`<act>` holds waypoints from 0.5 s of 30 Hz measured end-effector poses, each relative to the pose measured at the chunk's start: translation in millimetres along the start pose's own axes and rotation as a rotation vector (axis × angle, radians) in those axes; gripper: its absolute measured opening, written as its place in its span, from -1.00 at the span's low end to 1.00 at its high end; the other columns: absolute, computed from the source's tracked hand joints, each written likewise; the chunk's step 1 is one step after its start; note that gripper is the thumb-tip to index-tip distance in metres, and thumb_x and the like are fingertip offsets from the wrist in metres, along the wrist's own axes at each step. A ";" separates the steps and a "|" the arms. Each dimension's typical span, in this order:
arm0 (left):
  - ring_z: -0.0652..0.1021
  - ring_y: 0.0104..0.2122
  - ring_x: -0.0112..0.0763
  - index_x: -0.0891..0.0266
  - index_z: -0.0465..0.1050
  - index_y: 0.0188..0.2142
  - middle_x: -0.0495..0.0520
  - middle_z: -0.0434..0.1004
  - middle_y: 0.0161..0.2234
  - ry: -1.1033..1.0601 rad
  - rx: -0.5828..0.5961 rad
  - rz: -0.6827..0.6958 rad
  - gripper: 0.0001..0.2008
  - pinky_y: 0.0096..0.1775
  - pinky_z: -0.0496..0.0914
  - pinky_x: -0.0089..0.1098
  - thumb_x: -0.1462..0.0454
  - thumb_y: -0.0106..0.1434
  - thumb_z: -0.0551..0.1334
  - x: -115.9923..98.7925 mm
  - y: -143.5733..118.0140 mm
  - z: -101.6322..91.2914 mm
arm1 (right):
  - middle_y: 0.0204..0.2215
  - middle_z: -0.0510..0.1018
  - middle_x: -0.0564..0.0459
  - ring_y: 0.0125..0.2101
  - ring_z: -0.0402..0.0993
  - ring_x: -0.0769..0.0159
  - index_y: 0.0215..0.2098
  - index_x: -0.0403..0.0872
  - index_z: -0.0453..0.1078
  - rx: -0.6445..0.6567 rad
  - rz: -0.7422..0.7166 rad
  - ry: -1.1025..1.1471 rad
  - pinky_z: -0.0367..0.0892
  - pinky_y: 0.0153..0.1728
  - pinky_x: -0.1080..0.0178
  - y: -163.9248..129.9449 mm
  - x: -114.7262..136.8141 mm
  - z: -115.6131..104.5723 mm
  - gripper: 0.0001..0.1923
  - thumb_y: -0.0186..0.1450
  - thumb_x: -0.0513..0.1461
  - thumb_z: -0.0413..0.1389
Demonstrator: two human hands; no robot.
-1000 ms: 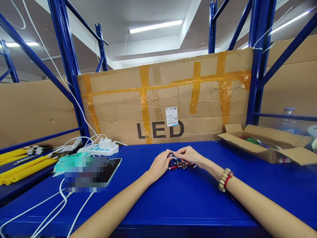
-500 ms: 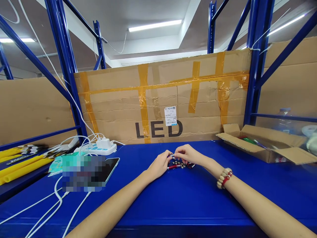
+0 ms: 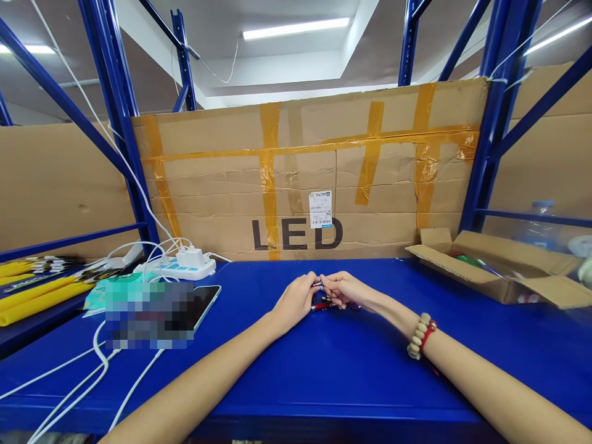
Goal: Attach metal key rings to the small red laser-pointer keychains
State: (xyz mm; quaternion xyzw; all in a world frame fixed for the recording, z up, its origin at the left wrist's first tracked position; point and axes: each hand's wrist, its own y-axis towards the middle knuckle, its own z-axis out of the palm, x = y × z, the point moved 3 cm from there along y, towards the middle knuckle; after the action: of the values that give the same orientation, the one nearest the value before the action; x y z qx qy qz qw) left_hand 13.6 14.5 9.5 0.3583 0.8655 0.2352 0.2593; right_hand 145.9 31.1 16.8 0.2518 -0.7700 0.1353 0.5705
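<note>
My left hand (image 3: 296, 300) is closed, with the thumb and fingers pinching a small shiny metallic tube (image 3: 317, 284). From the other side, my right hand (image 3: 346, 288) meets it, fingertips pressed together at the tube's end. Whether a smaller piece sits between the right fingers is hidden. Just below both hands, a slim red pen-like barrel (image 3: 322, 306) lies on the blue shelf top (image 3: 333, 364). Small dark pieces beside it are partly covered by the right hand.
A phone (image 3: 206, 305), white cables and a white power strip (image 3: 187, 268) lie to the left, near a teal packet (image 3: 111, 290). Yellow rolled items (image 3: 41, 299) are at far left. An open cardboard box (image 3: 504, 271) stands right. Taped cardboard (image 3: 222, 191) walls the back.
The right hand has lowered slightly and drawn its fingers in closer to the left hand, now covering the small round metal pieces that showed before. The camera view has shifted a little.
</note>
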 end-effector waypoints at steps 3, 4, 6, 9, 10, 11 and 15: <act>0.43 -0.24 -0.37 0.22 0.23 -0.17 0.09 0.43 -0.25 0.010 0.011 -0.003 -0.82 -0.17 0.30 -0.37 0.35 0.28 -0.06 -0.5 1.7 1.0 | -0.76 0.09 0.27 -0.76 0.04 0.57 -0.63 -0.09 0.13 0.018 0.052 0.141 0.03 -0.75 0.44 0.0 -2.2 1.2 -0.48 0.00 0.18 0.10; 0.43 -0.23 -0.37 0.22 0.25 -0.15 0.10 0.43 -0.25 0.028 0.018 -0.012 -0.80 -0.16 0.30 -0.36 0.35 0.28 -0.06 -0.5 2.5 1.5 | -0.76 0.08 0.27 -0.76 0.04 0.57 -0.62 -0.09 0.13 0.014 0.055 0.149 0.03 -0.74 0.44 0.4 -3.1 0.8 -0.47 0.00 0.18 0.10; 0.43 -0.24 -0.35 0.24 0.29 -0.18 0.10 0.44 -0.26 0.063 0.032 -0.033 -0.79 -0.15 0.30 -0.35 0.36 0.27 -0.06 -0.3 4.2 2.5 | -0.77 0.08 0.27 -0.77 0.04 0.56 -0.63 -0.09 0.13 -0.010 0.040 0.092 0.05 -0.74 0.43 2.1 -4.5 -1.1 -0.46 0.01 0.20 0.07; 0.44 -0.26 -0.34 0.25 0.33 -0.22 0.10 0.46 -0.27 0.072 0.025 -0.062 -0.78 -0.17 0.31 -0.35 0.36 0.27 -0.07 1.8 6.6 2.4 | -0.79 0.13 0.23 -0.79 0.09 0.51 -0.62 -0.10 0.21 -0.078 -0.028 -0.149 0.06 -0.75 0.39 4.9 -3.2 -7.5 -0.46 0.08 0.21 -0.03; 0.44 -0.25 -0.34 0.25 0.33 -0.22 0.10 0.46 -0.27 0.068 0.010 -0.073 -0.77 -0.17 0.31 -0.35 0.35 0.27 -0.07 3.3 7.2 1.6 | -0.79 0.17 0.21 -0.79 0.11 0.50 -0.61 -0.10 0.25 -0.124 -0.063 -0.251 0.06 -0.74 0.39 5.3 -1.3 -11.0 -0.45 0.11 0.20 -0.06; 0.44 -0.25 -0.34 0.25 0.33 -0.21 0.10 0.47 -0.26 0.060 -0.007 -0.084 -0.77 -0.16 0.31 -0.35 0.34 0.27 -0.06 5.1 7.6 0.5 | -0.77 0.21 0.19 -0.78 0.14 0.49 -0.59 -0.11 0.29 -0.183 -0.099 -0.349 0.06 -0.73 0.38 5.2 1.2 -15.2 -0.46 0.14 0.18 -0.07; 0.45 -0.29 -0.38 0.21 0.31 -0.18 0.06 0.46 -0.28 -0.030 -0.066 -0.130 -0.77 -0.21 0.31 -0.39 0.31 0.28 -0.07 16.6 7.5 -4.2 | -0.61 0.41 0.12 -0.66 0.28 0.44 -0.46 -0.06 0.43 -0.454 -0.178 -0.660 0.11 -0.61 0.36 -0.1 10.5 -34.1 -0.56 0.19 0.10 -0.05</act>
State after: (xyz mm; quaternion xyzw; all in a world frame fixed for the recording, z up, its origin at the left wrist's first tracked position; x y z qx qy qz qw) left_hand 4.6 30.6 12.4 0.2961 0.8747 0.2411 0.2984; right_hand 171.3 45.5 37.4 0.2148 -0.8972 -0.1761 0.3433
